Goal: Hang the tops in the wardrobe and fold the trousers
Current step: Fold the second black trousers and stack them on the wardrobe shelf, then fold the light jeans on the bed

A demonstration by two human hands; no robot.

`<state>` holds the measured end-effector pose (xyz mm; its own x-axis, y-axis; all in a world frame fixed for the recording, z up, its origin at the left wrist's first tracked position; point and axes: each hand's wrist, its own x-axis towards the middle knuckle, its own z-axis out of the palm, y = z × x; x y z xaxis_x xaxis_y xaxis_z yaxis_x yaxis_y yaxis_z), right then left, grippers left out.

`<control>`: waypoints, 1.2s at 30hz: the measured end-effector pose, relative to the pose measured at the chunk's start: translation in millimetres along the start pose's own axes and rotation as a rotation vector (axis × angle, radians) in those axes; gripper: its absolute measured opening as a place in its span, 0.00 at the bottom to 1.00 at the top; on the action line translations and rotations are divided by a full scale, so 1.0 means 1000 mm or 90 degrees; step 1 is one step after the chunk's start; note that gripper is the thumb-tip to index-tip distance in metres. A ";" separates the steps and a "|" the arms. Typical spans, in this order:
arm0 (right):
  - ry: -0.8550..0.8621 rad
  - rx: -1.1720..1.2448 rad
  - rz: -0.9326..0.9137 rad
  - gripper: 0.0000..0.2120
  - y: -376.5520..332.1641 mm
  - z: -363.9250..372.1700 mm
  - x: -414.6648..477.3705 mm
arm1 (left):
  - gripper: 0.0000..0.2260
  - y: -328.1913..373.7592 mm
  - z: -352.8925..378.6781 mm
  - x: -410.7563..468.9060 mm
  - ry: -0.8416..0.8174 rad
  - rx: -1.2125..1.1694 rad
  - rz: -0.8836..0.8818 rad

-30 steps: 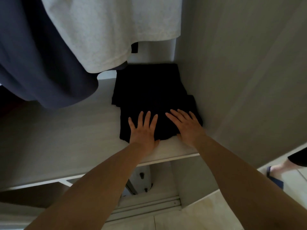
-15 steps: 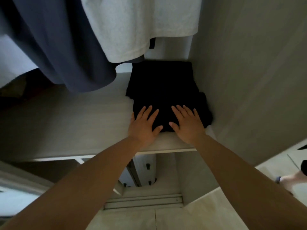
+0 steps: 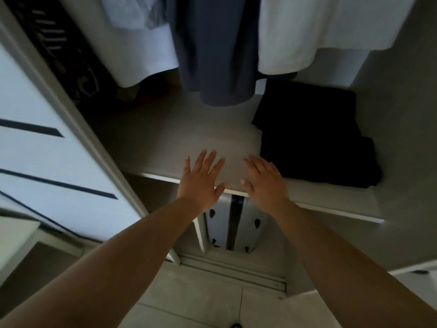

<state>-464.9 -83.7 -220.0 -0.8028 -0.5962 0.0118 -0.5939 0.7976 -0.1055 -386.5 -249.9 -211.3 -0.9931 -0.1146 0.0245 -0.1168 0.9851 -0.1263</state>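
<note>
Folded black trousers (image 3: 314, 136) lie in a stack on the wardrobe shelf (image 3: 189, 131), against the right wall. Above them hang a white top (image 3: 314, 31), a dark blue top (image 3: 212, 48) and a pale blue top (image 3: 139, 39). My left hand (image 3: 201, 178) is over the shelf's front edge with fingers spread and straight, holding nothing. My right hand (image 3: 264, 181) is beside it, also flat and empty, just left of the trousers and apart from them.
A sliding wardrobe door (image 3: 40, 147) with dark stripes stands at the left. The wardrobe's right wall (image 3: 402, 114) closes in the trousers. Under the shelf are a lower compartment (image 3: 231, 226), the door track (image 3: 236, 271) and tiled floor (image 3: 201, 304).
Both hands have come off the black trousers and moved left and back to the shelf's front edge. The view has swung left, bringing the sliding door and more hanging tops into sight.
</note>
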 end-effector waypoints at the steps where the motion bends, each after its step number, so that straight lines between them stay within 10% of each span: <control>1: -0.002 0.003 -0.012 0.29 -0.010 0.003 0.000 | 0.29 -0.008 0.001 -0.007 0.002 0.005 -0.009; 14: -0.026 0.049 -0.307 0.23 -0.128 0.031 -0.003 | 0.27 -0.089 0.019 -0.120 0.023 -0.009 -0.101; 36: -0.126 0.048 -0.772 0.26 -0.416 0.062 -0.040 | 0.29 -0.204 0.031 -0.383 -0.065 -0.031 -0.707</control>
<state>-182.8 -397.3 -238.2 0.2917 -0.9565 -0.0079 -0.9396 -0.2851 -0.1893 17.3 -410.9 -226.1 -0.3333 -0.9426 0.0185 -0.9421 0.3322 -0.0460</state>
